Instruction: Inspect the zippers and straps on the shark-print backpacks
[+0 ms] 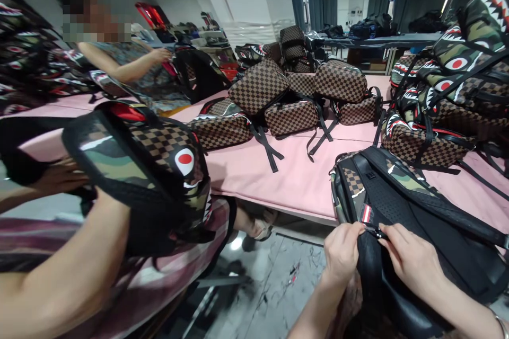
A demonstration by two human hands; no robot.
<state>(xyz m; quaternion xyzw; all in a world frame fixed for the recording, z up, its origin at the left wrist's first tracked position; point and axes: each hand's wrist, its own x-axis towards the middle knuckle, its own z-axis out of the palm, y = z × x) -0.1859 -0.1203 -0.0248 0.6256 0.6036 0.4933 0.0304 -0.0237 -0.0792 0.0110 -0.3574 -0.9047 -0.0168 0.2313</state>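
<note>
A black backpack [413,212] with checkered and camouflage panels lies back side up at the table's front edge. Its lower part hangs over the edge toward me. Below a red-and-white label [366,214] on the backpack, a small dark piece with a metallic shine [374,231] spans the gap between my fingertips. My left hand [342,251] pinches its left end, thumb and fingers pressed together. From the other side, my right hand [413,257] grips its right end close to the bag's surface. Whether the piece is a zip pull or a small tool I cannot tell.
Checkered backpacks [258,87] stand along the pink table [254,169]. More bags [453,79] pile up at right. On my left, a co-worker's arm [79,265] reaches behind another backpack [170,164]. Another person [131,69] handles a black bag across the table.
</note>
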